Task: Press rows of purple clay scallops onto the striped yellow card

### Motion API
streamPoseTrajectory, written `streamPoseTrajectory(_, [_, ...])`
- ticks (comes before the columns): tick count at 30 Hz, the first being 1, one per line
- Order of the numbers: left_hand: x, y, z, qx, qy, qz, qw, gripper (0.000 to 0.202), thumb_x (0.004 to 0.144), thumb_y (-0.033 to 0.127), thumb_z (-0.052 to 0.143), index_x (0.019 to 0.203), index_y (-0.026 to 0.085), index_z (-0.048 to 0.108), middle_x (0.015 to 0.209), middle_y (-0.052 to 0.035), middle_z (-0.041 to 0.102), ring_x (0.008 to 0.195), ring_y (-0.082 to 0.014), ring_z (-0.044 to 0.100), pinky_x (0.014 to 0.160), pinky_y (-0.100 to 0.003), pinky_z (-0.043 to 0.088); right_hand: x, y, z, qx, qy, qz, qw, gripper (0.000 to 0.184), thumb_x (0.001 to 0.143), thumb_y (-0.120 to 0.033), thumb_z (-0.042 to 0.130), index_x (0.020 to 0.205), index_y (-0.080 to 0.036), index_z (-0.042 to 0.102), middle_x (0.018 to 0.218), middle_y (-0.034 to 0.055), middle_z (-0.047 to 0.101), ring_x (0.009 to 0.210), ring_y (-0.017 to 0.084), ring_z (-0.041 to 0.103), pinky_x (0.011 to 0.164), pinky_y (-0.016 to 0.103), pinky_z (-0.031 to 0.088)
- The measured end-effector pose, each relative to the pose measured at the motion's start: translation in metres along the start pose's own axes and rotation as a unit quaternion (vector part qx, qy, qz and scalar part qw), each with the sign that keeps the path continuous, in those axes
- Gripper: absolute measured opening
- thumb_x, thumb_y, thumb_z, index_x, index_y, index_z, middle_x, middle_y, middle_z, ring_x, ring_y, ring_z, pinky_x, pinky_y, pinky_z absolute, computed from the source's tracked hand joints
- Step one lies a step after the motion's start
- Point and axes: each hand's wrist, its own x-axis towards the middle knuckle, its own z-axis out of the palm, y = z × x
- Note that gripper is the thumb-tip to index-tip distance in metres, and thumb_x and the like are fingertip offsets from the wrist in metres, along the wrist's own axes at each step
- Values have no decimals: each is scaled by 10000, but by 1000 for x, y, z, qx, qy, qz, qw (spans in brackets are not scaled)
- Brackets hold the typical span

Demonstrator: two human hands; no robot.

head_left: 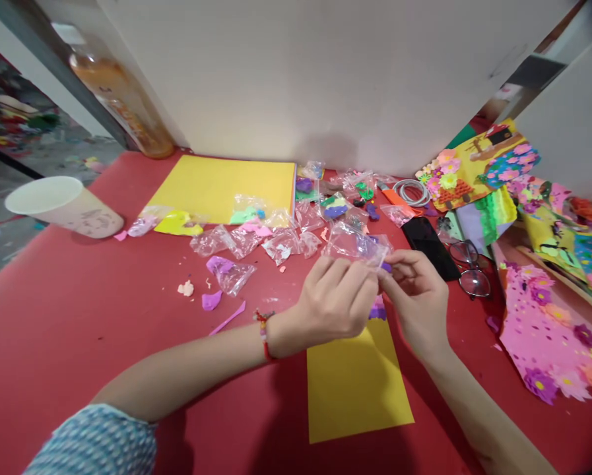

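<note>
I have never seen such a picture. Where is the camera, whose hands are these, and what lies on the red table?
There is no machine here. The one picture comes from a camera worn on a person's head, looking down at their own bare hands. The left hand and the right hand together pinch a small clear bag with purple pieces inside, above a yellow sheet. On the red table lie more little bags, a white cup, a black phone and glasses. Paper flower pictures lie at the right.
</note>
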Motion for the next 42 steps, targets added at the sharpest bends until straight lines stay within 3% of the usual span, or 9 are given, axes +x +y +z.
streamPoseTrajectory(5, [0, 11, -4, -5, 90, 35, 995, 141, 840, 88, 464, 771, 108, 585, 653, -47, 614, 626, -174, 575, 563, -309, 342, -4, -5, -3, 143, -8, 114, 983, 183, 664, -274, 714, 764, -228, 568, 661, -41, 619, 565, 77, 568, 523, 181, 468])
streamPoseTrajectory(9, [-1, 20, -6, -19, 93, 46, 994, 142, 824, 72, 482, 791, 75, 620, 669, -48, 632, 602, -156, 582, 568, -304, 371, -5, -3, -9, 187, -28, 157, 969, 184, 627, -274, 741, 742, -229, 605, 618, -63, 613, 511, 54, 524, 483, 160, 429])
streamPoseTrajectory(15, [-2, 24, -9, -12, 81, 60, 995, 180, 822, 62, 461, 827, 79, 640, 739, -54, 670, 637, -150, 581, 610, -310, 398, -4, 2, -16, 72, -14, 118, 990, 171, 588, -169, 714, 735, -211, 636, 646, -34, 647, 572, 90, 566, 545, 201, 451])
streamPoseTrajectory(21, [-9, 16, -3, -41, 94, 60, 993, 127, 816, 79, 486, 869, 53, 598, 711, -78, 653, 579, -155, 545, 536, -301, 367, -6, -1, -9, -25, 72, 76, 994, 133, 566, -127, 657, 617, -191, 553, 515, -73, 515, 453, 52, 421, 421, 165, 332])
streamPoseTrajectory(27, [-12, 7, -3, -84, 69, 33, 994, 85, 826, 79, 498, 847, 57, 577, 662, -70, 623, 581, -160, 540, 539, -296, 426, -16, -8, -7, -98, 72, 26, 992, 76, 633, -193, 687, 670, -198, 621, 567, -45, 564, 503, 75, 482, 471, 192, 421])
streamPoseTrajectory(31, [-9, 4, -6, -72, 90, 46, 992, 96, 829, 64, 487, 824, 58, 583, 659, -68, 612, 575, -156, 553, 523, -292, 437, -23, -10, -7, -19, 29, 95, 995, 115, 653, -233, 704, 761, -214, 669, 665, -15, 663, 535, 91, 543, 484, 205, 454])
streamPoseTrajectory(35, [-6, 5, -10, -77, 104, 42, 991, 128, 818, 34, 494, 747, 93, 583, 586, -30, 575, 567, -142, 550, 506, -271, 428, -27, -11, -4, 124, 8, 173, 977, 146, 686, -250, 692, 810, -232, 617, 638, -41, 658, 436, 59, 495, 412, 176, 413])
streamPoseTrajectory(39, [-5, 10, -16, -105, 97, 36, 989, 151, 824, 35, 492, 716, 95, 579, 559, -21, 564, 549, -137, 540, 490, -269, 399, -28, -10, -2, 130, 36, 147, 980, 109, 672, -209, 708, 733, -217, 618, 565, -56, 593, 441, 50, 475, 414, 155, 400])
streamPoseTrajectory(42, [-5, 13, -17, -113, 92, 31, 989, 118, 807, 24, 511, 734, 89, 577, 549, -10, 555, 515, -125, 509, 474, -268, 352, -27, -8, -4, 114, 39, 99, 988, 97, 674, -182, 707, 743, -235, 664, 677, -30, 621, 545, 67, 531, 459, 161, 422])
